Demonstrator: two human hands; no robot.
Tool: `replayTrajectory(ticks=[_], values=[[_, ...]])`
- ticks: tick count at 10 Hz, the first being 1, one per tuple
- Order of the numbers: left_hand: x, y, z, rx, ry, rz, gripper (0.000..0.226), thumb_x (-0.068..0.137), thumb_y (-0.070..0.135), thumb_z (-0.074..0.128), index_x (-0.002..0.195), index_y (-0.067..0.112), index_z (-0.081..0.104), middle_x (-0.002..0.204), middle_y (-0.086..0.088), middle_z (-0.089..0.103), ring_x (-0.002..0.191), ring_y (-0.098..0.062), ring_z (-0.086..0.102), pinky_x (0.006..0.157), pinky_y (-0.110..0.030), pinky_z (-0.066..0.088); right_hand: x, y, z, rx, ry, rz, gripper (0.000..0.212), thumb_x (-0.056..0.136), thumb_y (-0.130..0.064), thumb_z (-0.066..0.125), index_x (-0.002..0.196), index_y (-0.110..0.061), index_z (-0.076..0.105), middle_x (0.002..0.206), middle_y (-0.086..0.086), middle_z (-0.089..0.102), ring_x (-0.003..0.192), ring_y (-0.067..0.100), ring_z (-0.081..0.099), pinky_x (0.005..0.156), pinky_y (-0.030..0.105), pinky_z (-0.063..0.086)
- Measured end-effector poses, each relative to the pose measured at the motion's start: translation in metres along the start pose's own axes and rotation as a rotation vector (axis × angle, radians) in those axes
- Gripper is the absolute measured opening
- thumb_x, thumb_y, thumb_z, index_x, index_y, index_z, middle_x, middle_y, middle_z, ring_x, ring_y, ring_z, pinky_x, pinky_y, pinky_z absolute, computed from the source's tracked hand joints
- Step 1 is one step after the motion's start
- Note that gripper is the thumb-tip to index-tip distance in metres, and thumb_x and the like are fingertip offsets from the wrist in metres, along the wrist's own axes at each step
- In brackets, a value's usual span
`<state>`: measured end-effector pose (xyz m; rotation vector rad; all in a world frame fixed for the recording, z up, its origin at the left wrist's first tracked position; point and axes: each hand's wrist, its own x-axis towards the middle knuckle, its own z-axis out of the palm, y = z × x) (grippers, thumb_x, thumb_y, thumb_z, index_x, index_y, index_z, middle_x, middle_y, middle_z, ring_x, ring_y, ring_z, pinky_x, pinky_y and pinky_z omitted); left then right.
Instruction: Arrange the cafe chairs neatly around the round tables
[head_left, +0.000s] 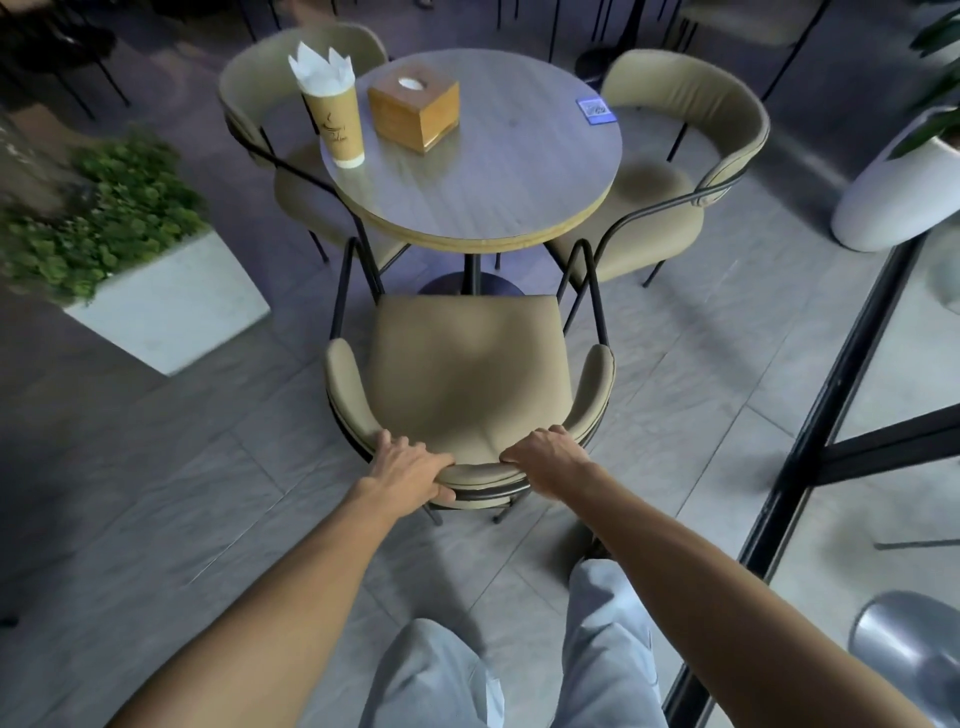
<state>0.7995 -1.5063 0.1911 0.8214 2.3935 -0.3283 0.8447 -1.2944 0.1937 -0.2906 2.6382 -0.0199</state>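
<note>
Round wooden table (483, 171) standing at the centre of the tiled floor (208, 519), with three olive upholstered chairs around it. The left chair (291, 104) and the right chair (691, 135) are sitting with their seats tucked partly under the tabletop, so these two appear already placed. The near chair (467, 374) is standing just short of the table, its seat front close to the pedestal base but not under the top; this one is judged still in progress, needing a short push forward. The left hand (410, 467) and the right hand (545, 460) are both closing over the curved backrest rim of the near chair, fingers wrapping its top edge, one to each side of centre. On the tabletop are resting a wooden tissue box (414, 110), a paper cup holding napkins (337, 124) and a small blue card (596, 110). Other tables beyond are showing too little to judge.
</note>
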Motion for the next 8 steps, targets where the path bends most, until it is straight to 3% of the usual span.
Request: replayTrajectory(ticks=[5, 7, 8], values=[[-0.001, 0.005, 0.011, -0.065, 0.021, 0.009, 0.054, 0.093, 0.064, 0.044, 0.136, 0.031, 0.046, 0.130, -0.008, 0.056, 0.123, -0.033, 0.046, 0.109, -0.058, 0.020, -0.008, -0.002, 0.007, -0.004, 0.054, 0.030, 0.030, 0.092, -0.002, 0.049, 0.100, -0.027, 0.063, 0.099, -0.001, 0.070, 0.101, 0.025, 0.063, 0.095, 0.036, 0.037], [-0.008, 0.001, 0.003, -0.168, 0.009, 0.039, 0.053, 0.095, 0.061, 0.046, 0.138, 0.030, 0.046, 0.133, -0.007, 0.053, 0.126, -0.031, 0.044, 0.114, -0.053, 0.020, -0.010, -0.009, 0.000, 0.061, -0.033, 0.053, 0.018, 0.093, -0.028, 0.058, 0.110, -0.027, 0.064, 0.109, -0.001, 0.070, 0.110, 0.025, 0.060, 0.101, 0.039, 0.036], [-0.015, -0.008, -0.017, -0.225, 0.079, 0.034, 0.055, 0.096, 0.063, 0.041, 0.141, 0.032, 0.045, 0.135, -0.004, 0.052, 0.126, -0.028, 0.045, 0.110, -0.049, 0.029, -0.014, -0.008, -0.025, 0.290, -0.035, 0.054, 0.038, 0.093, -0.038, 0.064, 0.128, -0.025, 0.061, 0.121, -0.002, 0.068, 0.111, 0.019, 0.063, 0.103, 0.040, 0.046]])
